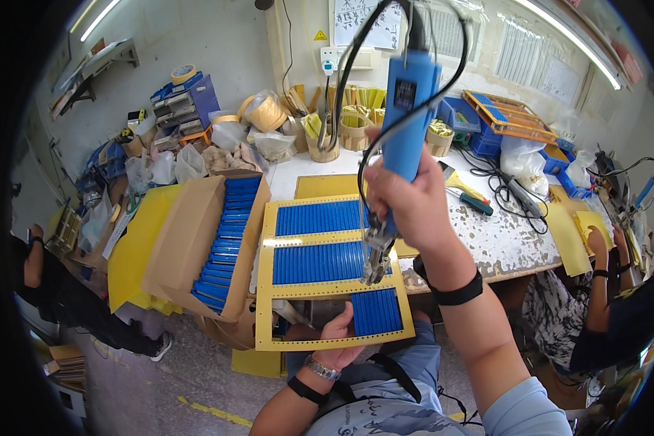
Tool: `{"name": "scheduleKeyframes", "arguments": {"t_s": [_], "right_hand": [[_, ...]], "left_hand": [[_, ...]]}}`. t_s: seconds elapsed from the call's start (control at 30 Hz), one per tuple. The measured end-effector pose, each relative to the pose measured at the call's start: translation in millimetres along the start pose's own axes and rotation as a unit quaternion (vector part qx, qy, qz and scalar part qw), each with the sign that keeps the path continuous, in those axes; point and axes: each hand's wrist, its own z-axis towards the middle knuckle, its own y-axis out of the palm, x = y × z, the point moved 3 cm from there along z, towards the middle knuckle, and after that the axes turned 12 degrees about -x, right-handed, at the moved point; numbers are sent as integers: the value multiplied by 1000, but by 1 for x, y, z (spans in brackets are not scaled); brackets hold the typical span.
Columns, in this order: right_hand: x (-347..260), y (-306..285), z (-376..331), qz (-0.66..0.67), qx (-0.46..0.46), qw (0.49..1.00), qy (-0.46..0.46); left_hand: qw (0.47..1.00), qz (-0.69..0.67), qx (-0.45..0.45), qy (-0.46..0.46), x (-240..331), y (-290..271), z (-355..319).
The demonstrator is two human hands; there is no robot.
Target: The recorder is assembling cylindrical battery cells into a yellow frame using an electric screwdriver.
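Observation:
My right hand (414, 200) is wrapped round a blue corded power screwdriver (405, 109), held upright with its metal tip (375, 265) over the right side of a yellow frame (264, 291). Blue strips (316, 263) fill the frame's upper two windows, side by side. In the lowest window a shorter group of blue strips (376, 312) sits at the right, and the left part is an open gap. Gripping the frame's near edge from below, my left hand (336, 340) has its thumb up in that gap. The frame overhangs the table's near edge.
Left of the frame stands a cardboard box (185, 240) with several blue strips (229, 240). A green-handled tool (476, 203) and black cables (512, 182) lie on the worn white table (465, 240). Baskets (354, 131) line the back. People work at both sides.

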Motion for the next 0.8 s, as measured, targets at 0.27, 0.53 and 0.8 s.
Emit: {"name": "scheduleKeyframes", "arguments": {"t_s": [0.27, 0.53, 0.8], "right_hand": [[6, 6, 0, -8, -2, 1000, 10], [29, 3, -15, 23, 24, 999, 1], [30, 5, -18, 16, 18, 1000, -1]], "left_hand": [[999, -42, 0, 13, -3, -11, -1], [1000, -18, -6, 5, -1, 4, -3], [1000, -13, -9, 4, -1, 1, -3]]}}
